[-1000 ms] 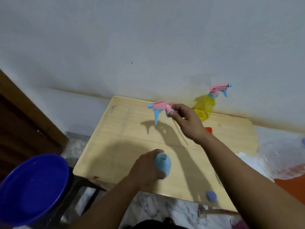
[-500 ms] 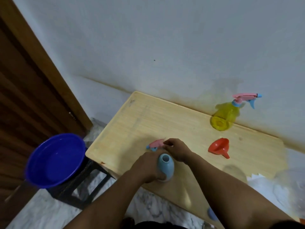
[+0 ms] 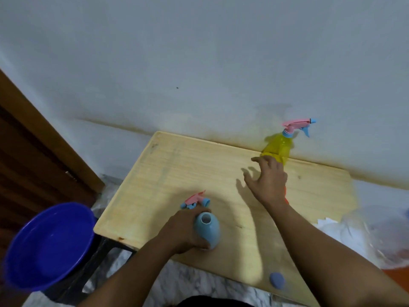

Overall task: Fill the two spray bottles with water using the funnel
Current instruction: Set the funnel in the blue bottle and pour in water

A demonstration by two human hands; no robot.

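head view, so the big change: half a second back the right hand (image 3: 269,180) was setting the pink spray head (image 3: 194,200) down next to the blue bottle (image 3: 208,230), and now that spray head just lies on the wooden surface (image 3: 177,165) right behind the bottle, nothing touching it. the right hand has let go and swung out toward the back right, fingers spread and holding nothing, hovering over the spot where the orange funnel (image 3: 286,196) sat. i can only see a sliver of orange poking out beside the wrist, so i can't tell if the fingers are touching it yet. the left hand (image 3: 183,231) hasn't budged, wrapped around the blue bottle near the front edge, keeping it upright with the neck open. the yellow bottle (image 3: 277,148) is at the back against the wall with its sprayer on. the purple basin (image 3: 47,247) sits on a stand off to the left, looks like that's the water. so my read is the first bottle is uncapped and ready, funnel grab is next, then into the blue neck. nothing filled yet, second bottle untouched.
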